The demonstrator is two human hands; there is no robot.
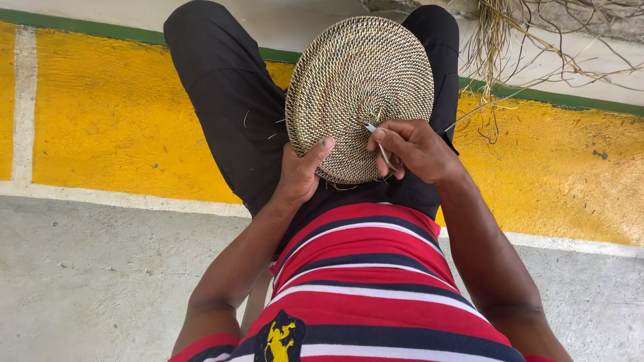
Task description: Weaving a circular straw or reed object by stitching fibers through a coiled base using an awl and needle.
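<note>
A round woven disc [355, 80] of coiled tan and dark fibre rests on my lap, tilted up against my black-trousered legs. My left hand [300, 173] grips its lower left edge, thumb pressed on the weave. My right hand [412, 149] is closed on a thin metal awl [380, 142]. The awl's tip pokes into the weave near the lower right rim. A loose strand [473, 111] runs from the disc's right side toward the fibre pile.
A bundle of dry straw fibres [500, 37] lies at the top right on the pale ground. A yellow painted band [114, 114] with white and green borders crosses the ground beneath my legs. Grey concrete [87, 281] lies nearer me.
</note>
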